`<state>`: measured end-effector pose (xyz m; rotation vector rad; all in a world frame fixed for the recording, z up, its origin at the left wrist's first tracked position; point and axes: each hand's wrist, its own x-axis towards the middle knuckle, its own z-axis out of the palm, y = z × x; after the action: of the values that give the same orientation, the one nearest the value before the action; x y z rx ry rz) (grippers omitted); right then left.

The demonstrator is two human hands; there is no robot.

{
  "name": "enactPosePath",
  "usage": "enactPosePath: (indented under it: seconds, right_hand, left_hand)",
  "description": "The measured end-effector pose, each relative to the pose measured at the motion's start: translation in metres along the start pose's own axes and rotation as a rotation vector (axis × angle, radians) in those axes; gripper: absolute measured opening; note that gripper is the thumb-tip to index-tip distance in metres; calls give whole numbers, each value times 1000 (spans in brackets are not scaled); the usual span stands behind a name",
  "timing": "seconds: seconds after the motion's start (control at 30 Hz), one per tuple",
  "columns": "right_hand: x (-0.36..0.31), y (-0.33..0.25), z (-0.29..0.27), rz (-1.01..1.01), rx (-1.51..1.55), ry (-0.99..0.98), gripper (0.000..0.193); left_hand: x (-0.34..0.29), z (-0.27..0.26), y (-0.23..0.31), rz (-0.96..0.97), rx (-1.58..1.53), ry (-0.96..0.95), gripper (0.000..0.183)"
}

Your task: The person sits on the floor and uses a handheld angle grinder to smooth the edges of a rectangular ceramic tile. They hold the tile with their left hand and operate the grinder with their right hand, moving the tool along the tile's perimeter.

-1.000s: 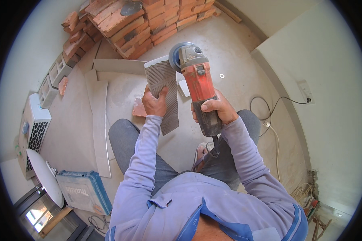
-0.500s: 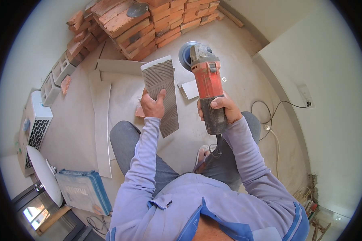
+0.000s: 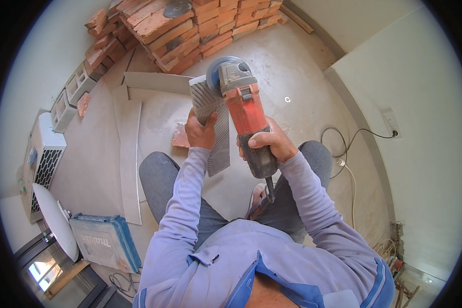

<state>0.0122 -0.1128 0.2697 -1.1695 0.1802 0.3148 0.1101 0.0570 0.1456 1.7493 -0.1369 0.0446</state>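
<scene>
The grinder (image 3: 245,110) is held above the floor (image 3: 297,123), in front of the body. Its long axis is slanted: the head is pointed away from the person and a little to the left, and the cable (image 3: 270,190) is let out at the near end. The disc (image 3: 213,76) is set at the far right edge of the tile (image 3: 220,141); whether contact is made cannot be told. The tile's long axis is run nearly straight away from the body, the near end tipped slightly right, the ribbed face turned upward. The right hand (image 3: 276,141) is wrapped around the black grip, thumb laid across it. By the left hand (image 3: 200,134), the tile is pinched: thumb pressed on the ribs, fingers tucked behind, mostly hidden. Both forearms (image 3: 182,185) are reached forward.
</scene>
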Motion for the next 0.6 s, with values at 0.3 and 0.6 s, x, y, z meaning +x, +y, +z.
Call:
enactPosePath:
  seconds: [0.3,0.6]
  right_hand:
    - [-1,1,-14,-10,46,55,55]
    - [-6,-2,-22,-31,145,99,55]
  left_hand:
    - [3,-6,0,36,51,92,40]
    - [6,-13,-1,21,38,65,38]
